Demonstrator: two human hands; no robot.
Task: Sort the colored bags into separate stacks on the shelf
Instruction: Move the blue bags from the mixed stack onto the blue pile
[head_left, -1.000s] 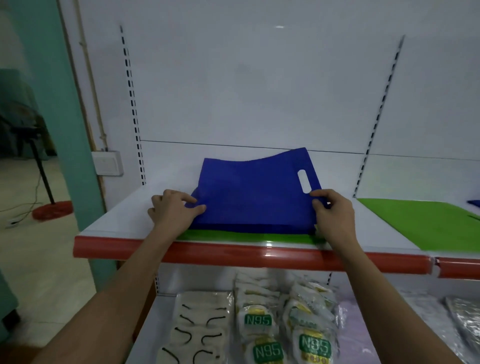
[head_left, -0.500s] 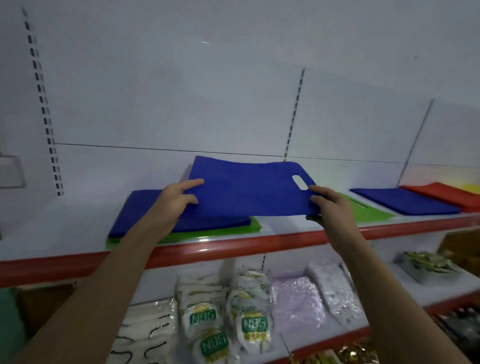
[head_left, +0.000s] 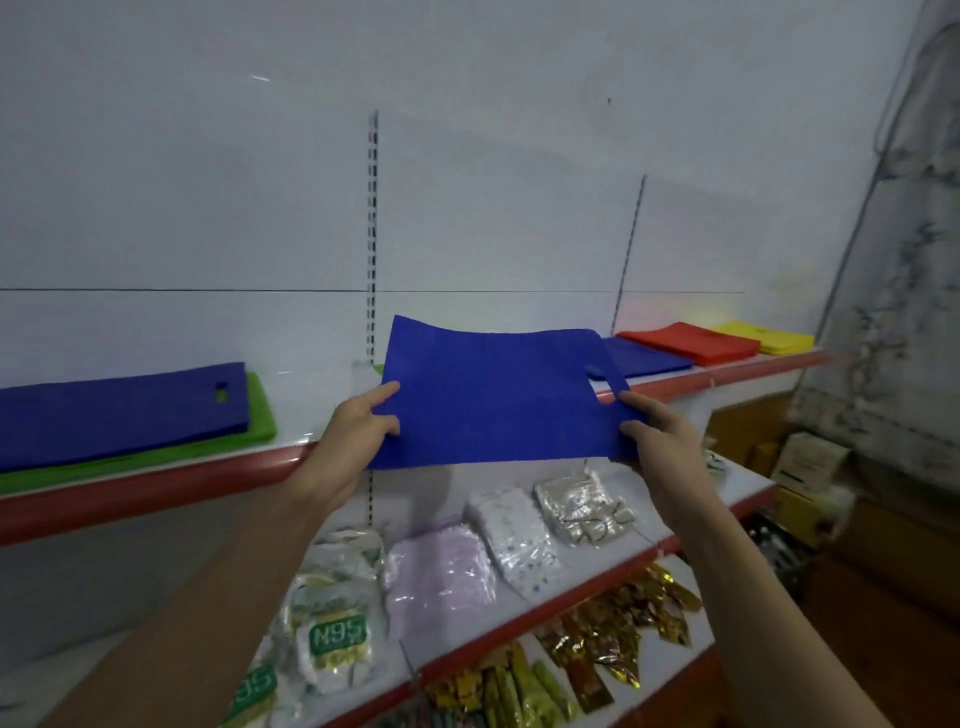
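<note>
The only writing that can be read is "N95", printed white on green labels on the mask packs (head_left: 332, 636) at the lower left; two such labels show clearly, one upside down on a pack in the middle of the heap and a second, partly cut off, nearer the bottom edge. A person holds one blue bag (head_left: 493, 397) flat in the air in front of the shelf (head_left: 156, 486), above its red front edge. The left hand (head_left: 353, 441) pinches the bag's left edge, thumb below and fingers on top; the right hand (head_left: 662, 441) grips the right edge just under the cut-out handle hole, fingers curled round the fabric. On the shelf at the left lies a mixed stack (head_left: 119, 415) with blue bags on top of green bags (head_left: 260, 410); how many bags are in it cannot be told. Farther right along the shelf, three separate stacks lie side by side: a blue stack (head_left: 644, 356), a red stack (head_left: 691, 343) and a yellow stack (head_left: 763, 338), the blue one partly hidden behind the held bag. On the lower shelf (head_left: 748, 488) lie three clear packets in a row: a lilac packet (head_left: 436, 577), a white spotted packet (head_left: 514, 535) and a silvery packet (head_left: 582, 501). Below them a row of gold foil packs (head_left: 613, 644) lies blurred, too small to count or read. Cardboard boxes (head_left: 805, 462) stand at the far right, their print illegible.
</note>
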